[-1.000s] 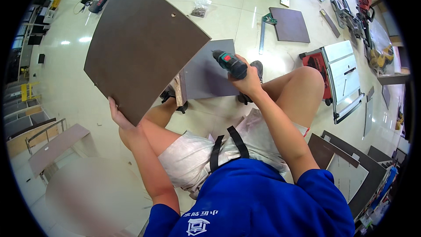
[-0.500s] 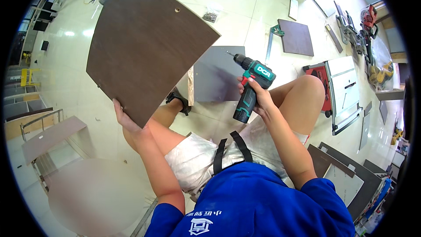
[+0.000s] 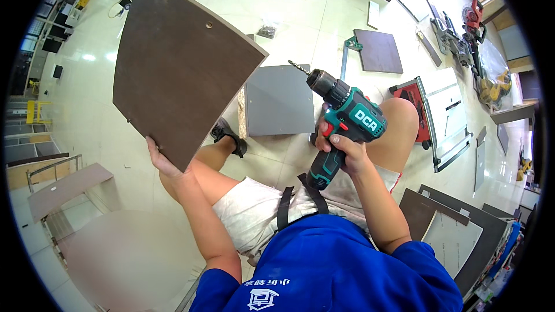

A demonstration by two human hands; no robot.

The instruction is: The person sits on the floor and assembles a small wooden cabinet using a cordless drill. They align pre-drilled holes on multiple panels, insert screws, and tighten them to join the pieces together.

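Observation:
My left hand grips the near corner of a large dark brown board, which is held up and tilted at the left. Two small round holes show near the board's far right edge. In my right hand is a green and black cordless drill, raised over my right thigh with its twist bit pointing to the far left. Between the board and the drill, a grey panel lies low by my foot. A chipboard edge runs along its left side. My left fingertips are partly hidden behind the brown board.
A clear bag of small parts lies on the floor ahead. Farther right are a brown square panel, a green clamp and a red table saw. Panels lean at the lower right.
The drill has come up closer to my head and looks larger. The brown board has shifted slightly left. Both hands keep their hold.

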